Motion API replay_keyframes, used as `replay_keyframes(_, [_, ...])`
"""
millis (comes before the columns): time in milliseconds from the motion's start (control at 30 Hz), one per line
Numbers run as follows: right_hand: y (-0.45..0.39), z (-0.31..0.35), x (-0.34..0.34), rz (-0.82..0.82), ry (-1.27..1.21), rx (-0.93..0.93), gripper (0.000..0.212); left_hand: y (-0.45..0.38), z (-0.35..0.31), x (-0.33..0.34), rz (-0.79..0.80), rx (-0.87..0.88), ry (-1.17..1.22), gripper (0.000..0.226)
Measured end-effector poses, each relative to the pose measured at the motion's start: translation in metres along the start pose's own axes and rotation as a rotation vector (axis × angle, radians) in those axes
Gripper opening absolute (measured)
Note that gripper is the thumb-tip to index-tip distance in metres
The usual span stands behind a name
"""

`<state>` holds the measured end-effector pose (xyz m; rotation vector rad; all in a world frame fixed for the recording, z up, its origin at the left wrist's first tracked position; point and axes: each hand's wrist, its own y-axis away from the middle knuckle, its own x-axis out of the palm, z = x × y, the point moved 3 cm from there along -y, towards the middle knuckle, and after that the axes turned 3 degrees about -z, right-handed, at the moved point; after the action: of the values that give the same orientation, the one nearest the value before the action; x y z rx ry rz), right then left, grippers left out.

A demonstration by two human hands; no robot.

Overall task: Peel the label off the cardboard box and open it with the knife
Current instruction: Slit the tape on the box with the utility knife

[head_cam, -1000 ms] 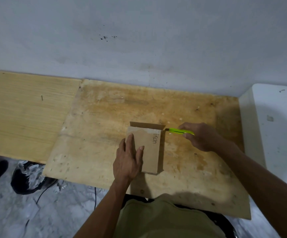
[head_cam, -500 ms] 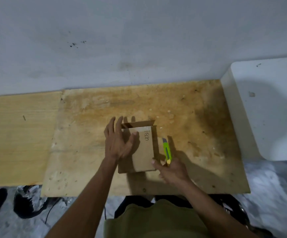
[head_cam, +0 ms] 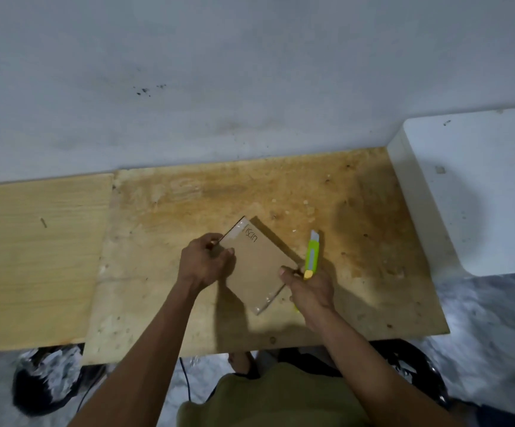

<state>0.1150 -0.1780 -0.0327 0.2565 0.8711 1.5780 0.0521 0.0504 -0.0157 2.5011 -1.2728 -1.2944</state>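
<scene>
A small flat cardboard box [head_cam: 257, 266] with handwritten lettering and clear tape at its ends lies turned diagonally on the stained plywood board [head_cam: 358, 229]. My left hand [head_cam: 205, 260] grips the box's left edge, fingers curled over it. My right hand [head_cam: 310, 288] holds the box's near right corner with thumb on top. A green and yellow utility knife [head_cam: 312, 252] sits along the box's right side, its rear end against my right hand's fingers. No label is visible on the box.
A pale wooden board [head_cam: 37, 260] adjoins the plywood on the left. A white block [head_cam: 478, 192] stands at the right against the grey wall. Below the front edge are black bags with crumpled paper [head_cam: 49, 380] and a cable.
The box has been rotated from square to diagonal. My left hand shifted from lying flat on top to gripping its left edge. My right hand moved onto the near right corner with the knife.
</scene>
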Motion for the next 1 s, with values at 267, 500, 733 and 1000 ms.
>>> replay_keyframes(267, [-0.031, 0.048, -0.002, -0.01, 0.219, -0.256, 0.031, 0.044, 0.02, 0.016, -0.08, -0.118, 0.164, 0.048])
replay_keyframes(500, [-0.042, 0.046, -0.005, 0.013, 0.3, -0.286, 0.029, 0.05, 0.023, 0.036, -0.048, -0.156, 0.102, 0.056])
replay_keyframes(733, [-0.034, 0.047, -0.016, -0.02, 0.308, -0.307, 0.029, 0.046, 0.005, 0.037, -0.054, 0.062, -0.016, 0.094])
replay_keyframes(1000, [-0.012, 0.035, -0.054, 0.017, 0.452, -0.361, 0.031, 0.023, -0.016, 0.062, 0.11, 0.243, -0.274, 0.091])
